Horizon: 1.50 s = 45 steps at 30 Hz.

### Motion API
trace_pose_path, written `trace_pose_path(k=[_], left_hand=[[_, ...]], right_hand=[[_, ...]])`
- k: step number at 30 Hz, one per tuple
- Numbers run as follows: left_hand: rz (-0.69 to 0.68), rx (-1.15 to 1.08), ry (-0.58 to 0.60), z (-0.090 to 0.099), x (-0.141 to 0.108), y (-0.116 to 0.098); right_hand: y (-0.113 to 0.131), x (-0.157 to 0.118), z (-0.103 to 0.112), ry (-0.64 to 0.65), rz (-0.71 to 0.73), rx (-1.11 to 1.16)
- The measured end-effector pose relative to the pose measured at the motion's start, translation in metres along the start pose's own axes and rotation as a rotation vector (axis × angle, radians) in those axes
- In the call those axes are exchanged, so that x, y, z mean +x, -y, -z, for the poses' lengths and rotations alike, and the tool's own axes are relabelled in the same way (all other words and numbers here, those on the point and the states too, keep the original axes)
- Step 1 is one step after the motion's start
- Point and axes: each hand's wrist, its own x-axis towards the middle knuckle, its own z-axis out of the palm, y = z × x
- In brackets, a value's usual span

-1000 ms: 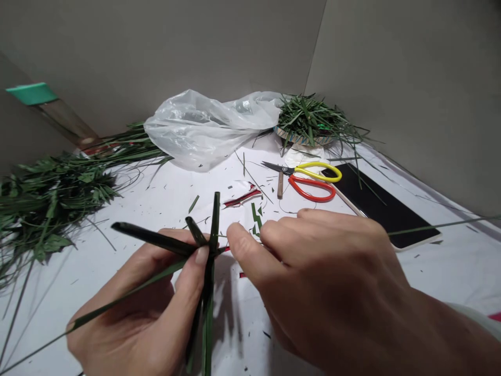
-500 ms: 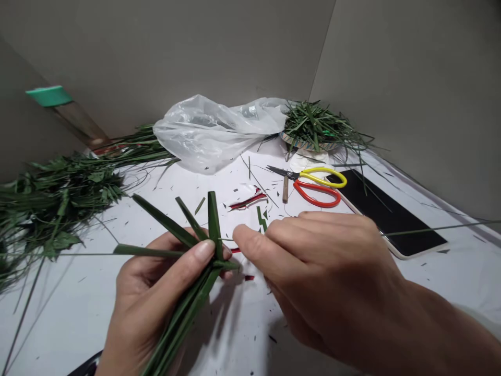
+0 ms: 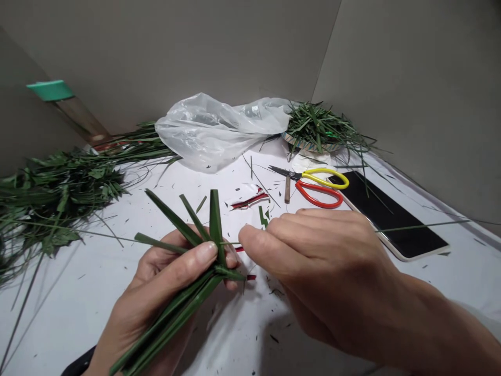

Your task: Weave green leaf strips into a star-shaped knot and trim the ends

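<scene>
A bundle of folded green leaf strips [image 3: 178, 300] is pinched in my left hand [image 3: 164, 284], the thumb pressing across its crossing point. Several strip ends fan out above the thumb, and the longer ones run down towards the bottom left. My right hand [image 3: 313, 266] is closed just to the right of the bundle. Between thumb and forefinger it grips a thin leaf strip [image 3: 230, 243], which stretches from the bundle into the fingers. A long end of thin strip comes out behind this hand, over the phone. The right fingertips are partly hidden.
Yellow-and-red-handled scissors [image 3: 319, 185] lie beside a black phone [image 3: 395, 219]. Behind are a plastic bag [image 3: 211, 136] and a basket [image 3: 309, 143] heaped with leaf clippings. Leafy greens [image 3: 58, 196] and a green-capped bottle [image 3: 80, 115] stand left. Leaf scraps litter the white table [image 3: 129, 277].
The bundle has tilted, its lower ends swinging left, and the left strip end points more upward. My left hand has shifted slightly right. The right hand still grips the thin strip.
</scene>
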Motion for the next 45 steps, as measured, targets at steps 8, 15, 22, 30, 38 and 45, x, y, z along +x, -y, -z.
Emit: trace_pose_path(k=[8, 15, 22, 30, 38, 45], left_hand=[[0.017, -0.019, -0.088, 0.003, 0.001, 0.002], [-0.038, 0.033, -0.054, 0.002, 0.000, 0.003], [-0.045, -0.013, 0.062, 0.002, 0.002, 0.008], [-0.074, 0.101, 0.043, 0.003, -0.007, 0.008], [-0.115, 0.235, 0.012, -0.003, -0.010, 0.001], [-0.112, 0.218, -0.030, -0.003, -0.013, 0.000]], right_hand=[[0.000, 0.004, -0.002, -0.042, 0.002, -0.017], [-0.001, 0.002, -0.002, -0.012, 0.003, 0.047], [-0.001, 0.002, -0.003, -0.024, -0.001, -0.014], [0.002, 0.002, -0.003, -0.040, 0.015, 0.105], [0.001, 0.001, 0.000, -0.011, 0.009, 0.053], [0.001, -0.001, 0.000, 0.017, -0.013, 0.016]])
